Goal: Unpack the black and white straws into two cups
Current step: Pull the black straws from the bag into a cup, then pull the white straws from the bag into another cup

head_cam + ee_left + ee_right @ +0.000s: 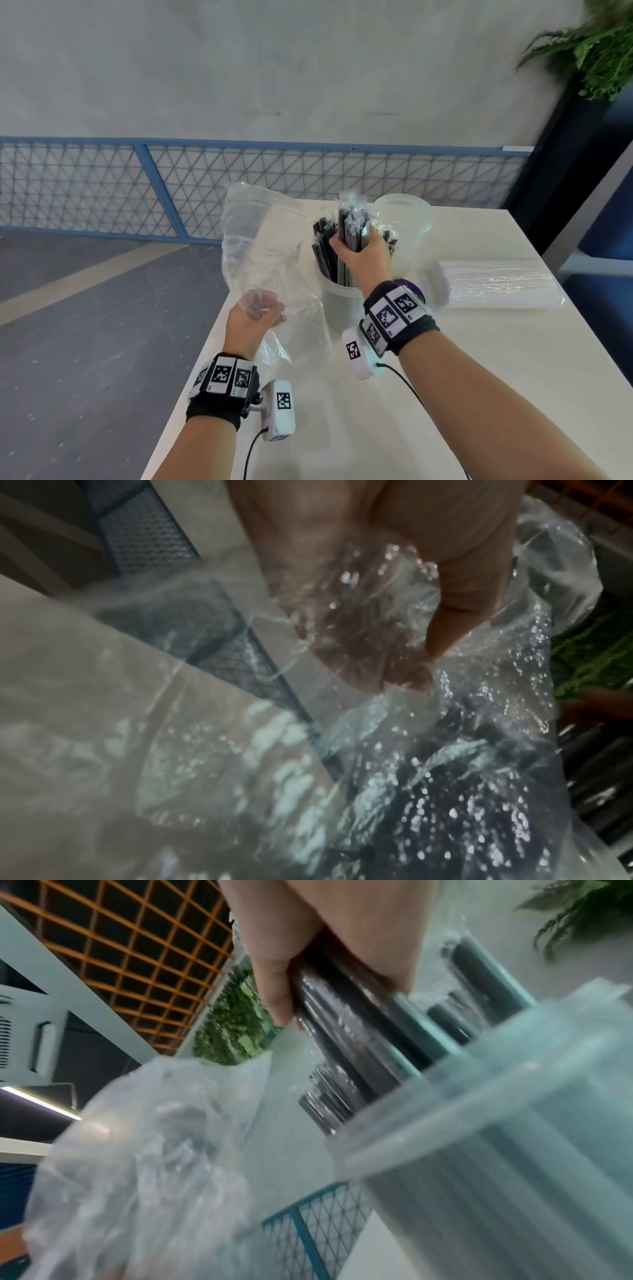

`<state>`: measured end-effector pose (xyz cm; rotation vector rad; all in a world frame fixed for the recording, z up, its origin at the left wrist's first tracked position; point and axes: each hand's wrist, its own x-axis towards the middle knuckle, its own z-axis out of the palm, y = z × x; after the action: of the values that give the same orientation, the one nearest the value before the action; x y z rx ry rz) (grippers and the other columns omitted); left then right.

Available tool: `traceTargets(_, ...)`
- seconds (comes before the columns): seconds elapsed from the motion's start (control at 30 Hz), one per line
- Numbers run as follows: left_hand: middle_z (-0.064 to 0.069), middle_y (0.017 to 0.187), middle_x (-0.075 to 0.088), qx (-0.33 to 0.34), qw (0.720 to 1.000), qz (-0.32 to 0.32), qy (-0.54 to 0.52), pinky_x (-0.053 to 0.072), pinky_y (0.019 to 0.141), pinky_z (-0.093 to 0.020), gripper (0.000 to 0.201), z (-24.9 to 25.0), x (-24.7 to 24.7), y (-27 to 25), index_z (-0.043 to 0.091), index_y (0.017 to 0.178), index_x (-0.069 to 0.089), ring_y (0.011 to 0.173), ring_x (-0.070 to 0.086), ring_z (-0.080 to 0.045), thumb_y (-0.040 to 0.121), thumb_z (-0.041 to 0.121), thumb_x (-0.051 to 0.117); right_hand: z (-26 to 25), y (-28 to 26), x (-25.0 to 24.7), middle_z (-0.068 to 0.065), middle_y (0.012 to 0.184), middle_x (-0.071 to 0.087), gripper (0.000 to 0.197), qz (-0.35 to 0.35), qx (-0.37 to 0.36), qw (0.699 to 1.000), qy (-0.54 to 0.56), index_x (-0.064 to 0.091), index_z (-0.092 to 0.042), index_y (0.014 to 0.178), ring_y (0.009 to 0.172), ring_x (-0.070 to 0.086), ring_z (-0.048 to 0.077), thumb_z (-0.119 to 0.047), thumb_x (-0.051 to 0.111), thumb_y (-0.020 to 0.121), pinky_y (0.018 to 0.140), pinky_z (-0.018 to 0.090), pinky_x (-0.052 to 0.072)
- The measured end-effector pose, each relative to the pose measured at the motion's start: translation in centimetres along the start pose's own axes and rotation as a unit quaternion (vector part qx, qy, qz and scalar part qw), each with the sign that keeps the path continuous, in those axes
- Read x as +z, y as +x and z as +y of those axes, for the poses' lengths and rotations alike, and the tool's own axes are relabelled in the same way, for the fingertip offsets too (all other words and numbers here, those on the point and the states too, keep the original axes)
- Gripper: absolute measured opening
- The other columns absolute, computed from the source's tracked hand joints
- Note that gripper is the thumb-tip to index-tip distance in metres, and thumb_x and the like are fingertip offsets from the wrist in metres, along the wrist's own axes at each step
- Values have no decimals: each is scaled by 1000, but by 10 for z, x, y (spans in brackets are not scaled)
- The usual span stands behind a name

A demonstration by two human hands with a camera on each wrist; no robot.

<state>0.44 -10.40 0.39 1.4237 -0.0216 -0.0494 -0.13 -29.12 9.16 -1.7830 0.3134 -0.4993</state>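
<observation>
Left hand (255,313): clutches emptied clear bag (263,236), nine o'clock of cup (339,305). Right hand (364,253): grips black straws (351,233) standing inside; tipping likely if released off-centre.

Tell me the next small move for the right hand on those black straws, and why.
Probably let go: the right hand grips black straws whose lower ends already stand in the near cup, while the left hand holds the emptied bag aside.

The white bench (479,394) carries two translucent cups — one (337,308) holding black straws (325,253), another (407,219) at its one o'clock — and a packet of white straws (496,284) at three o'clock.
</observation>
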Motion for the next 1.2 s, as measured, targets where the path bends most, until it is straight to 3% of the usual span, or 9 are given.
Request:
traceTargets(0.13,9,63,65,3,1000,-6,-4,57,59,-23,27,-2,3,-3,11,73,57,56,62,-5,77,-15,59,21,3,3,8,114,65,55,-38,59,997,-12,47,-1,130,103,61,17,-17,69,81,85,16,43)
traceTargets(0.2,9,61,65,1,1000,0,-10,57,59,-22,26,-2,4,-5,11,73,57,55,62,-5,77,-15,59,26,7,6,10,114,66,56,-60,67,995,-34,47,-2,130,98,60,14,-16,69,81,81,14,42)
traceTargets(0.4,-4,64,59,0,998,45,-53,55,58,-21,23,0,4,-11,9,75,58,51,59,-10,79,-14,57,28,9,11,7,119,61,63,-97,52,983,-148,43,-8,133,113,57,22,-23,71,79,97,27,42)
traceTargets(0.57,3,57,63,-2,991,80,-107,54,59,-23,9,-5,1,-14,11,83,56,54,59,-13,88,5,54,29,-20,1,5,142,28,85,20,-199,970,-137,28,-14,140,133,29,15,-28,77,71,113,25,25)
traceTargets(0.7,-1,61,63,-12,989,89,-121,53,62,-25,2,-11,4,-20,13,87,55,58,60,-16,89,13,54,56,-51,-13,3,124,35,47,75,-312,934,-155,44,-12,121,118,38,12,-33,61,83,106,18,31)
traceTargets(0.83,-1,61,63,-61,978,96,-172,54,63,-29,12,-11,10,-24,19,83,56,60,60,-19,92,16,48,105,-71,-25,1,115,47,39,-14,-25,993,-114,51,-13,112,103,52,15,-38,61,84,89,29,46)
traceTargets(0.93,-1,65,61,-87,972,98,-195,55,61,-29,14,-16,15,-26,23,82,56,61,59,-19,93,21,48,124,-83,-27,5,127,53,47,-144,197,969,-28,43,-19,126,107,58,19,-44,50,88,85,29,46)
traceTargets(1.1,-8,86,58,-134,975,61,-168,53,71,-34,9,-27,23,-30,21,102,49,74,59,-24,93,22,49,120,-91,-22,2,109,63,29,-171,230,951,114,43,-29,119,97,65,18,-32,52,91,83,35,50)
traceTargets(1.2,-12,129,37,-87,985,151,6,46,92,-41,70,-36,16,-30,19,135,20,112,50,-32,82,16,66,119,-85,-27,-1,89,60,20,-157,223,957,101,50,-23,111,84,64,16,-17,53,92,80,34,50)
